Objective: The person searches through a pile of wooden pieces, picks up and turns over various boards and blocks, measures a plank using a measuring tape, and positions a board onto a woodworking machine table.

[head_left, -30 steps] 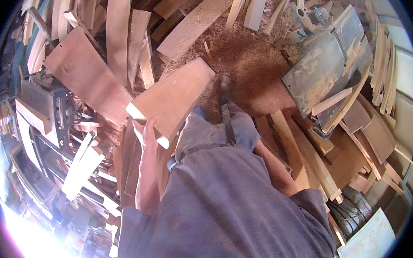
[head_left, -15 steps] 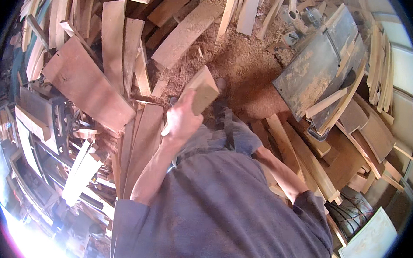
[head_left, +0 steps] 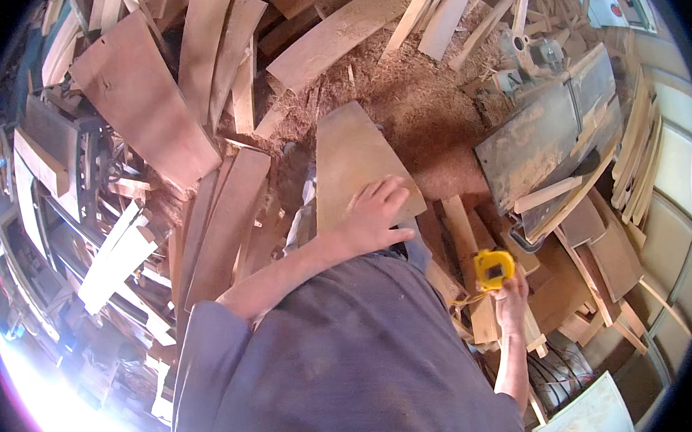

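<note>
A light-brown wooden board point(head_left: 358, 153), wider toward me, lies in front of my body over my legs. Across its near part rests my left hand point(head_left: 375, 212), fingers stretched and thumb apart, touching the face without gripping. Off to the right, my right hand point(head_left: 511, 297) is closed around a yellow tape measure point(head_left: 495, 270) with a dark centre, held up away from the board. A thin yellow strap or strip hangs at the tape measure's left side. My palm hides part of the board's near edge.
Sawdust and shavings point(head_left: 402, 88) cover the floor ahead. A wide reddish plank point(head_left: 148, 101) and other boards lean at left. A dusty metal machine table point(head_left: 534, 155) stands at right, beside stacked thin strips point(head_left: 639, 158). A white panel point(head_left: 587, 414) lies at lower right.
The board has turned from edge-on to face-up, and my left hand has gone from gripping it to lying on it. My right hand has come into view at right with the tape measure.
</note>
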{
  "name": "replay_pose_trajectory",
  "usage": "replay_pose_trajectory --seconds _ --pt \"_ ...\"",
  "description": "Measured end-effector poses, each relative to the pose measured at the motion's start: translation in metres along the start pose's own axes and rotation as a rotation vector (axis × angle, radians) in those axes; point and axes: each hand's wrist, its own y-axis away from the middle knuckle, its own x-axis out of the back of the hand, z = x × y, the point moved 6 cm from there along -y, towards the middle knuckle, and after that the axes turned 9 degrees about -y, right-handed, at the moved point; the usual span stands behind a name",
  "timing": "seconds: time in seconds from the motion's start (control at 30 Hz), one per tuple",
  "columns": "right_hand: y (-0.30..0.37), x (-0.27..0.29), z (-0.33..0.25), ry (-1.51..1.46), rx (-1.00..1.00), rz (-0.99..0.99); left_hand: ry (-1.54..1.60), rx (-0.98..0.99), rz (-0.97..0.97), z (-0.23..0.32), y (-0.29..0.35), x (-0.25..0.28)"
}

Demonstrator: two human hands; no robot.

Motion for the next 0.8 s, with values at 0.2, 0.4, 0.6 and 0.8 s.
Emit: replay_pose_trajectory --seconds 0.2,0.4,0.6,0.8 --pt "-0.041 -0.149 -0.068 0.669 0.415 -0.141 1.005 0.376 -0.324 0.024 -0.008 0.02" --pt "-0.066 -0.238 -0.068 0.927 0.592 -0.551 1.826 0.632 -0.259 -0.01 0.018 0.001" --pt "-0.097 -0.255 -0.036 0.506 -0.043 -0.589 1.488 0.511 -0.079 -0.036 0.015 -0.003" --pt "-0.101 -0.247 -0.057 1.089 -0.013 -0.759 1.22 0.44 0.005 -0.052 0.012 0.033"
